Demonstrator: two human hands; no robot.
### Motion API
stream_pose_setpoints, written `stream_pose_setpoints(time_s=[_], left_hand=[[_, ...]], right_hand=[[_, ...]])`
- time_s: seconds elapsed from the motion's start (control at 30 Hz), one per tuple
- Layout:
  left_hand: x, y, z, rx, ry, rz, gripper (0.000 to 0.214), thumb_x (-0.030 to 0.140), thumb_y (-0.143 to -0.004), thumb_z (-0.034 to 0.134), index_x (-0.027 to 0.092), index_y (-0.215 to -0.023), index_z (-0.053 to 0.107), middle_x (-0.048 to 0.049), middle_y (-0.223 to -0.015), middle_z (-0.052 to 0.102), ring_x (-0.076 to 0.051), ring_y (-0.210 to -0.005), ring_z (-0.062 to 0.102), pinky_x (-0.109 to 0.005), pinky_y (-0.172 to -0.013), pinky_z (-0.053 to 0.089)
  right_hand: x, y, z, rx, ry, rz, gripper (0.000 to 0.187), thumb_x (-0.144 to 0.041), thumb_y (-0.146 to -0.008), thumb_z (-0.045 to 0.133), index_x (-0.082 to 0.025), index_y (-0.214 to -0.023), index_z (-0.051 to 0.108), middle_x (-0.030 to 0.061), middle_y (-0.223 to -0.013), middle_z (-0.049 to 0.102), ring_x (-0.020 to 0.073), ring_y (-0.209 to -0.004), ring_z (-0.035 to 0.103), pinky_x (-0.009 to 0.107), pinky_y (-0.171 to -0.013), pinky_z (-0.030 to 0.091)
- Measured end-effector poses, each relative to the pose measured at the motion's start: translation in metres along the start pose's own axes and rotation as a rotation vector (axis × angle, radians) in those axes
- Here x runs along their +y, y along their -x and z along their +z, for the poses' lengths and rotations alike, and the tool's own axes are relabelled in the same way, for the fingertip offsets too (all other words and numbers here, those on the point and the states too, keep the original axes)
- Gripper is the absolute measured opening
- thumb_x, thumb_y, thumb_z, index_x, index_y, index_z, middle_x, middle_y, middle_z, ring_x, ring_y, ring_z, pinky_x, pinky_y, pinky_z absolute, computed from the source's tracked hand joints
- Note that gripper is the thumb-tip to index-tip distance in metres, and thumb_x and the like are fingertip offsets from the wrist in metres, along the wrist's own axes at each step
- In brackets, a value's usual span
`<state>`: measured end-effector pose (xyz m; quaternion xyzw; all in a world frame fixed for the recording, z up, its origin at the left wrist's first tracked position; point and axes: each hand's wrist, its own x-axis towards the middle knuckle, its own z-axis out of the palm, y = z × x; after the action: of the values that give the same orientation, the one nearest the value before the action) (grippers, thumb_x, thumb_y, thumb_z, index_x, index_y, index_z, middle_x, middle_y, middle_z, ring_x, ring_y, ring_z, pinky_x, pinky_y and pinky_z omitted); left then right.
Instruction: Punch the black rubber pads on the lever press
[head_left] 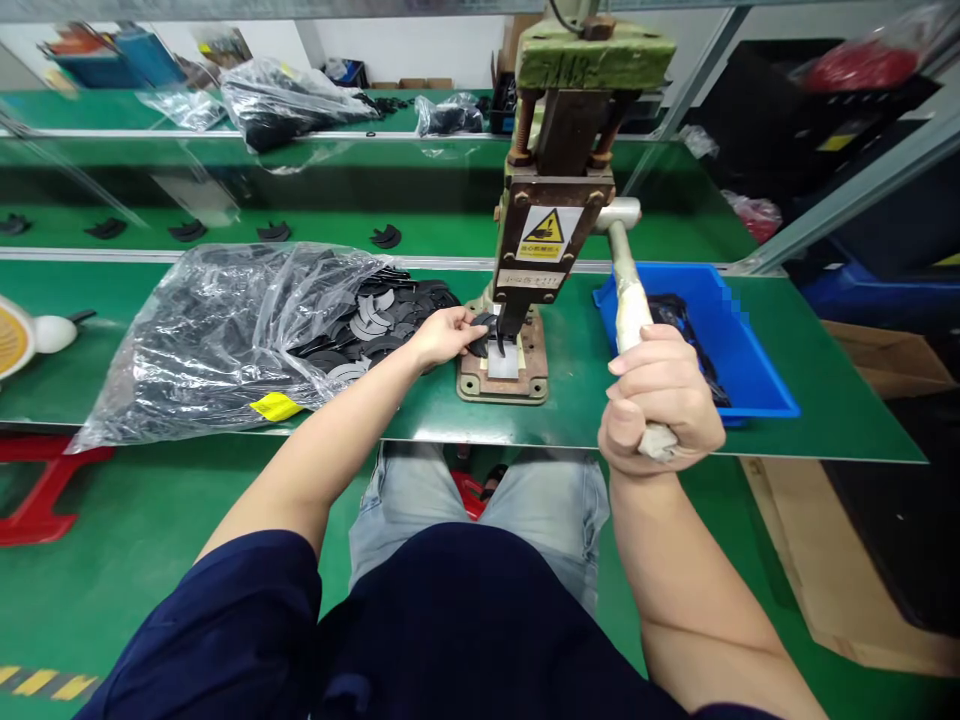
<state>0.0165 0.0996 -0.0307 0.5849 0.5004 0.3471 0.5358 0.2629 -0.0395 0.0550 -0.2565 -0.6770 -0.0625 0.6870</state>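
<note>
My left hand [448,335] pinches a small dark curved plastic part [480,338] at the base of a hand press [534,240]. That part sits under the lowered ram, above a pale metal plate [503,362]; its far end is partly hidden. My right hand [661,400] is wrapped around the press lever [630,290], which is covered in whitish wrapping. Beside my left forearm, a clear plastic bag [247,320] lies open with many black and grey curved parts [375,320] spilling from its mouth.
A blue bin [739,350] with dark parts stands right of the press. Several curved parts [187,231] lie spaced in a row on the green surface behind. A yellow tag [276,406] lies by the bag. A white round object [22,338] is at the far left.
</note>
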Motion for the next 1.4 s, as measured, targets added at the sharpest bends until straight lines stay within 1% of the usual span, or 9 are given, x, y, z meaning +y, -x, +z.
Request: stream_pose_setpoints(time_s=[0.33, 0.5, 0.63, 0.73, 0.87, 1.0, 1.07, 1.2, 1.4], left_hand=[[0.015, -0.013, -0.004, -0.143, -0.043, -0.208, 0.040, 0.031, -0.089, 0.089, 0.017, -0.073, 0.056, 0.0033, -0.056, 0.061, -0.007, -0.046, 0.059, -0.016, -0.048, 0.049], [0.019, -0.016, -0.005, -0.188, 0.032, -0.369, 0.041, 0.036, -0.084, 0.093, 0.018, -0.076, 0.057, -0.0018, -0.056, 0.067, -0.014, -0.050, 0.070, -0.017, -0.048, 0.053], [0.021, -0.013, -0.001, -0.145, 0.080, -0.434, 0.039, 0.032, -0.084, 0.093, 0.018, -0.079, 0.058, -0.0063, -0.062, 0.073, -0.018, -0.053, 0.074, -0.019, -0.049, 0.055], [0.021, -0.006, 0.002, -0.118, 0.108, -0.404, 0.039, 0.032, -0.086, 0.092, 0.018, -0.079, 0.057, -0.0045, -0.061, 0.071, -0.016, -0.053, 0.074, -0.018, -0.050, 0.056], [0.024, 0.015, -0.001, -0.075, 0.149, -0.294, 0.042, 0.038, -0.088, 0.090, 0.018, -0.080, 0.055, -0.0031, -0.062, 0.072, -0.014, -0.055, 0.073, -0.018, -0.052, 0.057], [0.038, 0.056, -0.014, -0.088, 0.175, -0.180, 0.043, 0.043, -0.088, 0.090, 0.017, -0.082, 0.056, -0.0038, -0.065, 0.074, -0.014, -0.055, 0.073, -0.019, -0.051, 0.057], [0.047, 0.080, -0.018, -0.132, 0.188, -0.123, 0.043, 0.045, -0.089, 0.089, 0.017, -0.084, 0.057, -0.0040, -0.065, 0.074, -0.014, -0.053, 0.072, -0.019, -0.051, 0.057], [0.064, 0.115, -0.012, -0.188, 0.195, -0.035, 0.044, 0.049, -0.088, 0.088, 0.017, -0.084, 0.058, -0.0036, -0.067, 0.074, -0.013, -0.051, 0.069, -0.021, -0.051, 0.057], [0.073, 0.133, 0.001, -0.215, 0.164, -0.039, 0.041, 0.046, -0.088, 0.087, 0.019, -0.082, 0.057, -0.0020, -0.065, 0.072, -0.014, -0.050, 0.068, -0.024, -0.050, 0.057]], right_hand=[[-0.001, -0.001, 0.000, 0.012, -0.010, 0.009, 0.029, -0.032, -0.094, 0.068, -0.023, -0.072, 0.052, -0.0056, -0.067, 0.064, 0.0165, -0.075, 0.071, 0.057, -0.097, 0.061], [0.000, 0.000, 0.001, -0.002, 0.013, 0.000, 0.032, -0.037, -0.094, 0.068, -0.025, -0.070, 0.051, -0.0054, -0.064, 0.061, 0.0169, -0.071, 0.070, 0.058, -0.093, 0.062], [-0.001, -0.029, 0.010, 0.088, -0.054, -0.012, 0.036, -0.044, -0.094, 0.071, -0.024, -0.069, 0.053, -0.0054, -0.061, 0.056, 0.0139, -0.067, 0.067, 0.049, -0.089, 0.062], [0.000, -0.076, 0.013, 0.136, -0.159, -0.010, 0.020, -0.044, -0.093, 0.075, -0.027, -0.099, 0.068, -0.0025, -0.082, 0.066, 0.0131, -0.080, 0.071, 0.040, -0.087, 0.063], [0.012, -0.118, 0.004, 0.096, -0.147, 0.166, 0.036, -0.039, -0.099, 0.068, -0.029, -0.133, 0.063, 0.0029, -0.131, 0.062, 0.0171, -0.126, 0.071, 0.035, -0.114, 0.055], [0.034, -0.071, 0.005, 0.122, -0.138, 0.281, 0.038, -0.037, -0.098, 0.070, -0.028, -0.134, 0.061, 0.0052, -0.124, 0.064, 0.0130, -0.112, 0.071, 0.033, -0.101, 0.060], [0.035, -0.021, 0.015, -0.060, -0.183, 0.467, 0.031, -0.038, -0.091, 0.080, -0.026, -0.116, 0.066, 0.0007, -0.105, 0.069, 0.0098, -0.095, 0.072, 0.027, -0.091, 0.063], [0.012, 0.061, 0.044, -0.319, -0.257, 0.656, 0.036, -0.047, -0.090, 0.080, -0.022, -0.113, 0.070, 0.0056, -0.100, 0.077, 0.0152, -0.086, 0.075, 0.030, -0.077, 0.066], [-0.010, 0.084, 0.064, -0.318, -0.263, 0.784, 0.034, -0.055, -0.091, 0.075, -0.023, -0.099, 0.068, 0.0053, -0.096, 0.076, 0.0168, -0.086, 0.073, 0.034, -0.080, 0.065]])
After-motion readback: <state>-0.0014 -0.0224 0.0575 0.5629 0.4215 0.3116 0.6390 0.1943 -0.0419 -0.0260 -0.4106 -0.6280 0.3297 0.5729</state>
